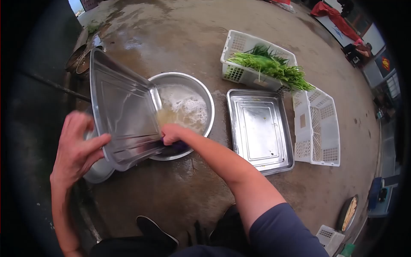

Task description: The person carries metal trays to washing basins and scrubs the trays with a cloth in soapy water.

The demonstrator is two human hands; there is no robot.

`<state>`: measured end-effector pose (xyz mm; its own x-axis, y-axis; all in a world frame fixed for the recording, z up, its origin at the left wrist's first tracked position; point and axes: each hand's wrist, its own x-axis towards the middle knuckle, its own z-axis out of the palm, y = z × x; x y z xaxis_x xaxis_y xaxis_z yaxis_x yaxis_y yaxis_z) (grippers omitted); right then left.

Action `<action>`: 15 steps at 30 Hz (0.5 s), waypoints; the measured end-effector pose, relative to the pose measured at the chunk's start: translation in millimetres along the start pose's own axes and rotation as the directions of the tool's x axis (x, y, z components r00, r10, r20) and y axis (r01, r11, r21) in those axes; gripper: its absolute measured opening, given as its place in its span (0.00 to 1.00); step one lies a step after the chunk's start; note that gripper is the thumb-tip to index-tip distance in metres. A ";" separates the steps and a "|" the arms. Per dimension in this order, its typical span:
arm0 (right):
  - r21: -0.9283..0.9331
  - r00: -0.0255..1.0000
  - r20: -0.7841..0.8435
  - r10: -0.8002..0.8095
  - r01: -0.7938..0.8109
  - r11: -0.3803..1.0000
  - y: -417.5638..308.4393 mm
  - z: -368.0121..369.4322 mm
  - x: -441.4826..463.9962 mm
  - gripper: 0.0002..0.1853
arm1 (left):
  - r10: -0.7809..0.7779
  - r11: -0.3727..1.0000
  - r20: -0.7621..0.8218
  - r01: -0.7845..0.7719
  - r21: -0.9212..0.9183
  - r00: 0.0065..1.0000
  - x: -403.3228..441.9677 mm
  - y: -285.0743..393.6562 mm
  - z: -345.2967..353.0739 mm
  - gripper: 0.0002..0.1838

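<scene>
Dark navy short sleeve [284, 233] comes nearest, on the right arm, with one black shoe [155, 231] planted on the damp brown concrete floor [180, 188]. Beyond it, the left hand [79, 147] is spread wide and slightly blurred; one digit overlaps the outer rim of a large rectangular tray of shiny grey metal [124, 107], though whether it presses there I cannot tell. That tray is tipped up steeply, its lower end inside a wide round silver metal basin [209, 103]. The right hand [172, 133] is curled into a fist by the tray's lower edge, around a purple item that is mostly hidden. Pale, foamy water [188, 100] fills the basin. Behind the tray's near corner, a rounded metal vessel [99, 172] shows in part. Just right of the basin, a second shallow rectangular metal tray [261, 128] lies flat on the floor, dotted with small scraps. Past its far edge is a white perforated plastic crate [252, 81] heaped with long-stemmed leafy greens [274, 66]; along its right edge is another white perforated plastic crate [302, 107]. Near the floor's far right edge, a person [363, 50] appears small beside red cloth [334, 19].
</scene>
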<state>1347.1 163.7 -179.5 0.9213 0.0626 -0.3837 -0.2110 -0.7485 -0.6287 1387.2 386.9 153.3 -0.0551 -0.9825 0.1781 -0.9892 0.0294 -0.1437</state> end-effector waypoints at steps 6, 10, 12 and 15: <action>0.015 0.992 -0.126 -0.003 0.005 1.000 2.9 -39.7 -13.1 0.17 | 0.208 0.978 0.069 -0.206 -0.032 0.976 59.1 -41.1 21.4 0.21; 0.419 0.926 -0.345 0.150 0.009 0.908 14.7 -90.1 -26.7 0.18 | 0.012 0.976 -0.102 -0.034 -0.217 0.995 84.8 -60.1 21.3 0.27; 0.507 0.799 -0.551 0.240 0.093 0.857 39.6 -103.4 -19.9 0.14 | -0.213 0.925 -0.187 0.136 -0.355 0.959 92.2 -73.4 16.8 0.23; 0.730 0.538 -0.613 0.579 0.104 0.676 43.2 -122.0 -40.3 0.15 | -0.441 0.844 -0.247 0.306 -0.440 0.863 105.2 -77.7 0.8 0.25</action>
<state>1340.8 48.3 -108.7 0.5733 -0.8043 -0.1560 -0.2852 -0.0174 -0.9583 1458.3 281.1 182.3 0.3554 -0.8148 0.4579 -0.9119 -0.1949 0.3611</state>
